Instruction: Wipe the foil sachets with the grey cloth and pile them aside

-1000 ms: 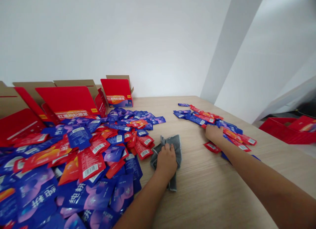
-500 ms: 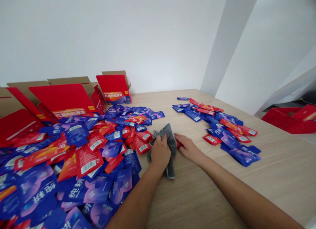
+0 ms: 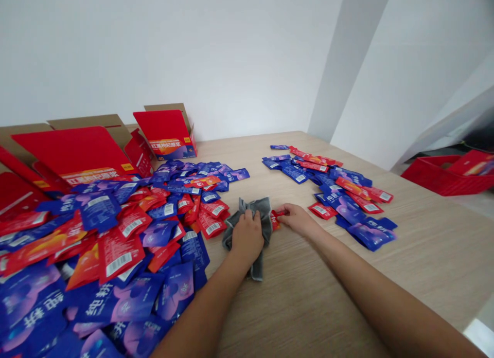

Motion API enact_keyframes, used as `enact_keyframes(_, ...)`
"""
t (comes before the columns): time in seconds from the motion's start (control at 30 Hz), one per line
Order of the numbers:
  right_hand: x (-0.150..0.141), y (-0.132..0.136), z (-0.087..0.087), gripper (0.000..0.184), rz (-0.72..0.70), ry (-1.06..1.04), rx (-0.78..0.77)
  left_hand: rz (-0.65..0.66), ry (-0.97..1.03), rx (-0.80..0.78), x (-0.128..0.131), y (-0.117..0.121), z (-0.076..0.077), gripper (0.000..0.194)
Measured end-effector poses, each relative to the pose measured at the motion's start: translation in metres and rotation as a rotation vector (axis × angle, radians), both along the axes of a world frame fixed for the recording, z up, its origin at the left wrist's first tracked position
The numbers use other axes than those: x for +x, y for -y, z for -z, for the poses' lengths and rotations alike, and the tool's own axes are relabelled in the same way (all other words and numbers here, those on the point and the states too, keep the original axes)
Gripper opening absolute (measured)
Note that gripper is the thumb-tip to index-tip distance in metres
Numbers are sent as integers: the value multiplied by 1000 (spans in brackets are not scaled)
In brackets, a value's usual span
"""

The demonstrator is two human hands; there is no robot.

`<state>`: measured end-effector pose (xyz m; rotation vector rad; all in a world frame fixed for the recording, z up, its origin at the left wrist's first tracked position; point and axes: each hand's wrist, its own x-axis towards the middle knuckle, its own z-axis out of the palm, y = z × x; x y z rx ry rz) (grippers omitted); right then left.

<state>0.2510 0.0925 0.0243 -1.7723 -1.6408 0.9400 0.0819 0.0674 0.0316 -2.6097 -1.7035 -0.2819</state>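
My left hand (image 3: 247,235) is closed on a crumpled grey cloth (image 3: 265,209) at the middle of the table, its fingers pressing into the fabric. Just to the right, my right hand (image 3: 297,217) pinches the end of a red sachet (image 3: 275,220). The sachet's other end meets the cloth and is partly covered by it. Left of the cloth spreads a big heap of red and blue sachets (image 3: 123,255), its nearest red ones close to my left hand. A smaller group of blue and red sachets (image 3: 343,201) lies beyond my right hand.
Open red cartons (image 3: 165,134) with raised flaps stand along the wall behind the heap at left. The wooden table (image 3: 301,296) runs toward a white wall. Off its right side sits a red box (image 3: 436,175).
The red sachet shows more between my hands, as my right hand has drawn slightly away from the cloth. My view has shifted a little to the right.
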Motion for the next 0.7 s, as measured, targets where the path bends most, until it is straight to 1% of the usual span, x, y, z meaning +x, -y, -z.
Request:
enact_keyframes(0.07,1,1,-1,23,-37,-70,-53,56,0,-1,8,7,0,48)
enact_keyframes(0.13,1,2,-1,19,-63,-87,-75,116,-2,-5,15,14,0,51)
enact_keyframes(0.2,0,3,-3,15,-77,-90,-81,150,-5,-13,18,17,-1,53)
enact_keyframes(0.27,-3,5,-5,12,-94,-97,-105,125,-8,-18,13,14,-2,51)
enact_keyframes(0.4,-7,8,-10,12,-127,-116,-125,-7,-11,-17,-1,4,-5,45)
enact_keyframes(0.47,-8,8,-11,13,-137,-121,-124,-5,-7,-21,-1,5,-5,44)
enact_keyframes(0.6,-7,9,-12,16,-139,-128,-122,60,34,-36,6,13,-1,46)
enact_keyframes(0.7,-7,11,-11,15,-117,-132,-108,1,98,-32,2,9,1,48)
